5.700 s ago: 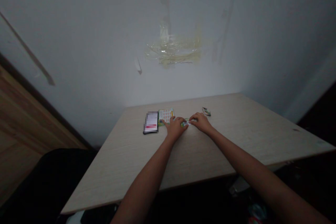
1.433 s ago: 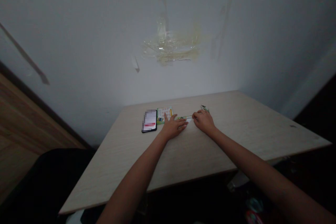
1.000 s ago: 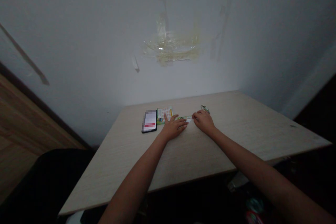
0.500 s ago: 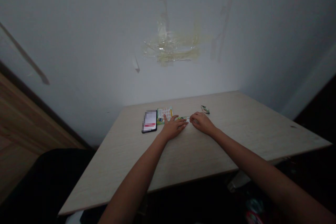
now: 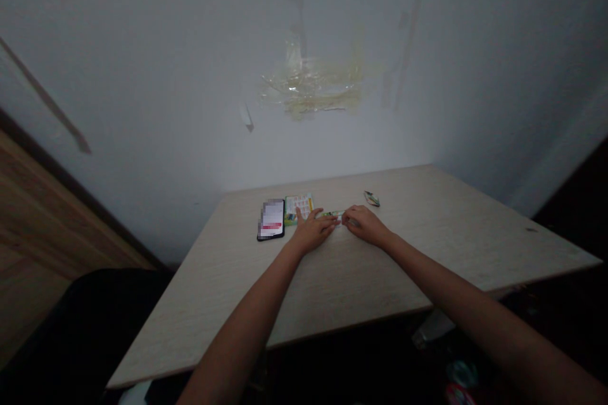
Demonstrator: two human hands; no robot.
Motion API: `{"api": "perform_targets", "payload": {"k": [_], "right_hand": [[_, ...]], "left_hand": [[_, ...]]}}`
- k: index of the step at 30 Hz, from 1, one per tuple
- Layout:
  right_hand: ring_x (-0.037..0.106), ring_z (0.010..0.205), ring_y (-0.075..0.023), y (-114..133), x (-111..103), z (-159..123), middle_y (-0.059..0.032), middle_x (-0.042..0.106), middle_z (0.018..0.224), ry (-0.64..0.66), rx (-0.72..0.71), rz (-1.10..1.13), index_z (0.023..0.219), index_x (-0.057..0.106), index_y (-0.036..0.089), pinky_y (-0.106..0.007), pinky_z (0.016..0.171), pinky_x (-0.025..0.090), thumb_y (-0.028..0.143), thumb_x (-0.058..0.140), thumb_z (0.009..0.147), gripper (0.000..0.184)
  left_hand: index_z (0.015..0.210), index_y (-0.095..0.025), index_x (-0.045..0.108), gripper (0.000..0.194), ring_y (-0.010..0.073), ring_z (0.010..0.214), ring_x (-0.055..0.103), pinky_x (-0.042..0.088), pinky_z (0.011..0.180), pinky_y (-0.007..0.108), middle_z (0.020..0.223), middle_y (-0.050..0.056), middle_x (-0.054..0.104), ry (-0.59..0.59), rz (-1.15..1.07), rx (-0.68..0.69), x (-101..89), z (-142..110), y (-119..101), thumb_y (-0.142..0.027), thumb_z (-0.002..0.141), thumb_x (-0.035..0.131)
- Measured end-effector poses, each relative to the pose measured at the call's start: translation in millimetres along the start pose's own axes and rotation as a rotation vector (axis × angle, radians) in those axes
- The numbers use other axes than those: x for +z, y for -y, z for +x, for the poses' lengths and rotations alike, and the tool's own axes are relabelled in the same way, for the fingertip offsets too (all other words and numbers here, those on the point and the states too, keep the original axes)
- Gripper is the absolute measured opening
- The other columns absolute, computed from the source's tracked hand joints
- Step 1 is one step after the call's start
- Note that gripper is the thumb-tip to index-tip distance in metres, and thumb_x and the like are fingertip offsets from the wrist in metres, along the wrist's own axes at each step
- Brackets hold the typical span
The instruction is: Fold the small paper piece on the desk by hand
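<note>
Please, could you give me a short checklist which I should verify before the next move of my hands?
1. Left hand spread flat beside the green-white strip: ok.
2. Right hand at the strip's right end: ok.
3. Right fingers gripping the strip firmly: cannot tell.
4. Printed card uncovered: not ok, left hand overlaps it in view.
5. Phone apart from both hands: ok.

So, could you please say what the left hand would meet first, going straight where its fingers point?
Probably the right hand, though depth around the small printed strip between it and the left hand is unclear.
</note>
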State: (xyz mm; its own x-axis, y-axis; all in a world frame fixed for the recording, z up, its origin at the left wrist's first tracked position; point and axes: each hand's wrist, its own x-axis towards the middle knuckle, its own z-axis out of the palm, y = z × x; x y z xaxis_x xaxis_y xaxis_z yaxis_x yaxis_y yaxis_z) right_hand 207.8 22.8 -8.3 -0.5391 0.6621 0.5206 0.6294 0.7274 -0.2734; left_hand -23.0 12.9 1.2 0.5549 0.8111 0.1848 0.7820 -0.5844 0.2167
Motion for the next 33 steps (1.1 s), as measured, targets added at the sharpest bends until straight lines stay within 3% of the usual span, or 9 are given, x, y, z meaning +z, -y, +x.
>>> {"api": "perform_targets", "payload": {"k": [19,26,33], "right_hand": [[0.062,0.098,-0.0191,8,-4,-2,-0.005,0.07,0.097,0.019,-0.062,0.127,0.091,0.068,0.021,-0.035,0.093,0.044,0.013,0.06,0.087,0.012],[0.062,0.094,-0.0191,-1,-1,-3,-0.0051,0.068,0.094,-0.055,0.071,0.125,0.09,0.069,0.02,-0.033,0.089,0.046,0.009,0.063,0.083,0.014],[0.062,0.094,-0.0192,-4,1,-1,-0.005,0.068,0.094,-0.054,0.063,0.127,0.091,0.069,0.02,-0.033,0.089,0.046,0.009,0.062,0.083,0.016]], "left_hand": [[0.136,-0.052,0.049,0.039,0.0279,0.145,0.027,-0.014,0.105,0.078,0.146,-0.008,0.053,0.019,-0.011,-0.028,1.9,0,1,-0.05,0.101,0.032],[0.131,-0.051,0.054,0.037,0.0304,0.144,0.028,-0.012,0.104,0.08,0.148,-0.008,0.05,-0.008,0.012,-0.01,0.6,-3,-1,-0.054,0.099,0.035],[0.131,-0.049,0.055,0.038,0.03,0.144,0.029,-0.011,0.105,0.08,0.145,-0.006,0.054,-0.026,-0.015,-0.05,1.5,-1,1,-0.052,0.1,0.034]]}}
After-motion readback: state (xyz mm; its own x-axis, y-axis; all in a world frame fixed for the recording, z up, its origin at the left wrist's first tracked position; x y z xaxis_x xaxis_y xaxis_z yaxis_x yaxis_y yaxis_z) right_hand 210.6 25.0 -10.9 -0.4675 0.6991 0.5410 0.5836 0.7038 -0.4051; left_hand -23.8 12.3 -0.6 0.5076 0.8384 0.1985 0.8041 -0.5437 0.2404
